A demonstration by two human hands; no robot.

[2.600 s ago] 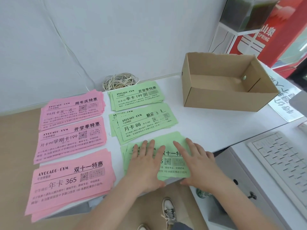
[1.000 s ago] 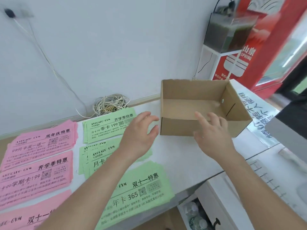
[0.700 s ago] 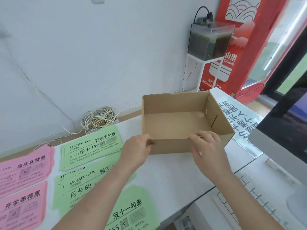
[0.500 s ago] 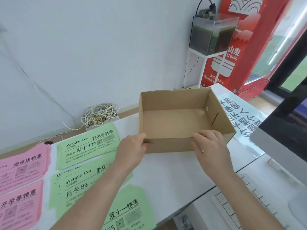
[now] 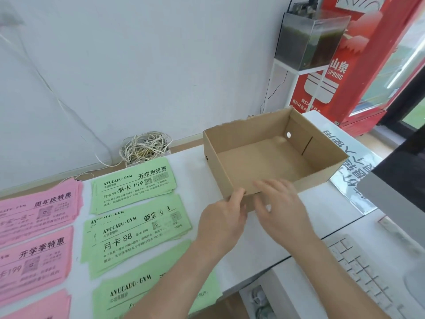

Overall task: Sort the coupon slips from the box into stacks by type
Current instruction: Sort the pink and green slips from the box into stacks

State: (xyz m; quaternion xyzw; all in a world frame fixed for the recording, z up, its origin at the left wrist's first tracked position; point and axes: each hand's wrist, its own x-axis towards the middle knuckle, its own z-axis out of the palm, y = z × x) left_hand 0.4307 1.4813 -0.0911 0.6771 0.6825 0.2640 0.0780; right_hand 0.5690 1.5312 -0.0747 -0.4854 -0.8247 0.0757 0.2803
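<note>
Slips (image 5: 133, 180) lie in pink and green stacks on the table (image 5: 264, 245); both hands have left them for the box (image 5: 322, 155), now turned askew and empty. The left hand (image 5: 220, 222) grips its near corner; the right hand (image 5: 280, 208) blurs at the near wall, grip unclear. Sorting looks done.

brown cardboard box (image 5: 264, 162): upright, open-topped | green paper coupon stacks (image 5: 135, 184): three, flat, left of box | pink paper coupon stacks (image 5: 39, 210): flat, farther left
</note>
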